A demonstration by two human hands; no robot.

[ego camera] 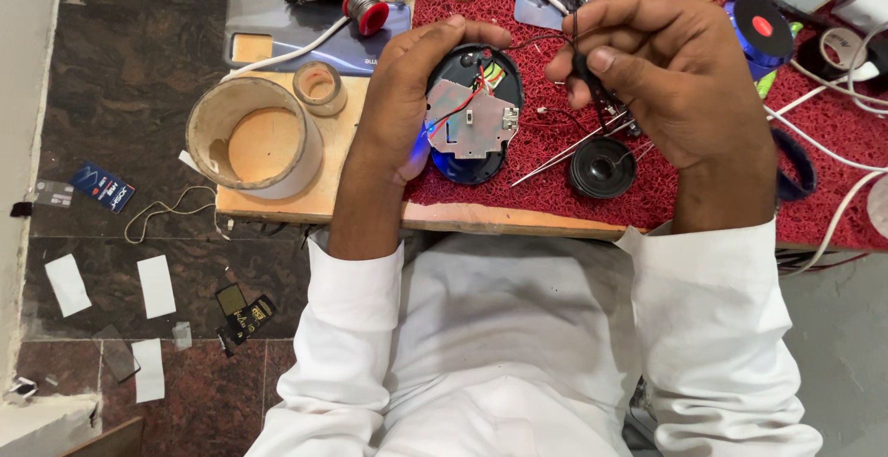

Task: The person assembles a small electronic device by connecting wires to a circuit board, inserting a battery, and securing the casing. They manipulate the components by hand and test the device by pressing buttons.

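Left hand (400,105) grips an opened oval device (474,115), fingers curled over its top edge, thumb at the lower left; shell is black and blue, grey circuit board exposed, red and black wires on it, blue glow at the lower left. Device sits just above the red mat (555,156), near the bench's front edge, long axis running away from the body. Right hand (666,78) is closed in a pinch on a thin black wire (575,45) that leads back to the device; it sits just right of the device, slightly higher. Left hand is the one on the device; right hand only on the wire. Below the right hand: small round black speaker (601,168) and thin metal probes (564,156) lying on the mat. Left of the mat, wooden bench (347,166) carries a large tape roll (254,138), a smaller roll (319,87), a phone back cover (268,36), a red-ended spool (365,8). White cables (832,152) cross the right side. Dark stone floor (139,96) at left, paper scraps scattered.
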